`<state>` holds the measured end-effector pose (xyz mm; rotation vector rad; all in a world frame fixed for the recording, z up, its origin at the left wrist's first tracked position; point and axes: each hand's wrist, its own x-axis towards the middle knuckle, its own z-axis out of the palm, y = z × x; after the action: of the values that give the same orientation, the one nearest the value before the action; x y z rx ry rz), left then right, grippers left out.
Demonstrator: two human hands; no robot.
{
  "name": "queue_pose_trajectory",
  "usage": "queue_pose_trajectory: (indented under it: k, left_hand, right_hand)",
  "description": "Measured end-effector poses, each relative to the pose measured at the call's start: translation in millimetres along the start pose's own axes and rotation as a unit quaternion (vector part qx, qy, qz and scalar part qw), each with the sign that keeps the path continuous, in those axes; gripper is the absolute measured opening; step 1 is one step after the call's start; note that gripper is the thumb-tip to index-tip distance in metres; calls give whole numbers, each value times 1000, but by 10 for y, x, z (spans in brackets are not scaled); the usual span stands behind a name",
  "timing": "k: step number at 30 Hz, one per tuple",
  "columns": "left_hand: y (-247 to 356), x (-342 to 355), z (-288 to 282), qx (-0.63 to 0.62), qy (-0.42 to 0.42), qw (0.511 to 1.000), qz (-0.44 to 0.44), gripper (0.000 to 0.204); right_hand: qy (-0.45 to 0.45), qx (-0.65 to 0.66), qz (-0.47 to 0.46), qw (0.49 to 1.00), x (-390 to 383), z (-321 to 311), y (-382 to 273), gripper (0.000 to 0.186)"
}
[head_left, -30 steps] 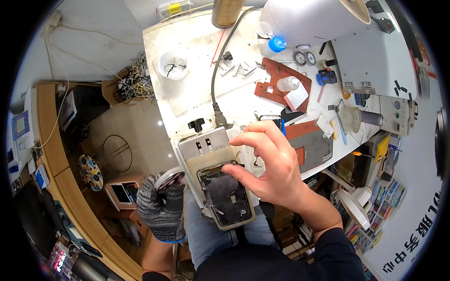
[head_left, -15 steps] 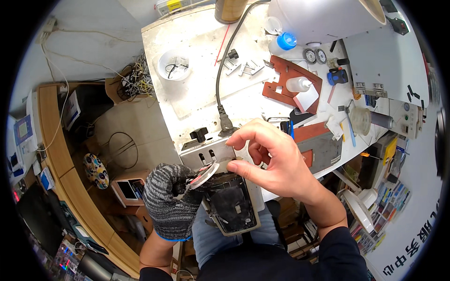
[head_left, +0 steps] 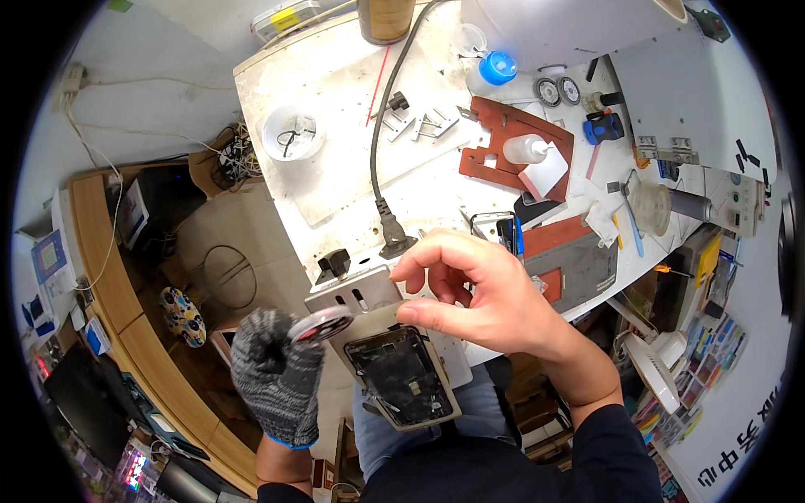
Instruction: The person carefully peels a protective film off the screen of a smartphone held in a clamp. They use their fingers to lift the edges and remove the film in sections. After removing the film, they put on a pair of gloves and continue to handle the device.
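My left hand (head_left: 281, 369), in a grey knitted glove, pinches a small round spool (head_left: 321, 324) by its edge, left of the phone. A dark opened phone (head_left: 404, 375) in a pale frame lies at the lower end of a silver metal device (head_left: 356, 293) above my lap. My bare right hand (head_left: 482, 289) hovers over the device at the phone's upper edge. Its thumb and forefinger are apart and its other fingers curl inward. I see nothing between them; a fine thread would be too thin to make out.
A black power cord (head_left: 377, 142) runs to a plug on the device. Across the white workbench (head_left: 335, 193) are a white tub (head_left: 292, 134), a reddish-brown plate (head_left: 490, 117), a blue-capped bottle (head_left: 495, 71) and several tools. A wooden counter (head_left: 168, 360) stands at the left.
My left hand has moved left with the spool, away from the phone, uncovering more of the phone and device. My right hand keeps nearly the same pose by the device.
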<state>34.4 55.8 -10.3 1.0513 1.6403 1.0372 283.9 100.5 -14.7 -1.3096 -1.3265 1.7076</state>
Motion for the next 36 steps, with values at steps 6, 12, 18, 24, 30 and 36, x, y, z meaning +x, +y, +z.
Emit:
queue_pose_trajectory:
  k: [6,12,18,24,30,36]
  left_hand:
    - [-316,-253,-561,-41,-22,997,66,37]
    - [45,-381,-520,92,-307,940,114,38]
    - [198,-515,-341,145,-448,869,153,40]
    - [303,-598,-260,220,-532,808,123,28]
    - [210,-1099,-468,281,-597,750,56,29]
    - [41,-1203,-682,308,-566,765,-7,26]
  right_hand:
    - [72,58,-53,994,-205,-56,116,23]
    - [8,-32,-278,960,-675,237,-27,37]
    - [41,-62,-293,953,-918,487,140,34]
    - [39,-36,-252,966,-1239,579,159,34]
    - [-9,-13,-209,978,-1672,813,239,38]
    - [149,-48,-121,980,-1988,1230,278,37]
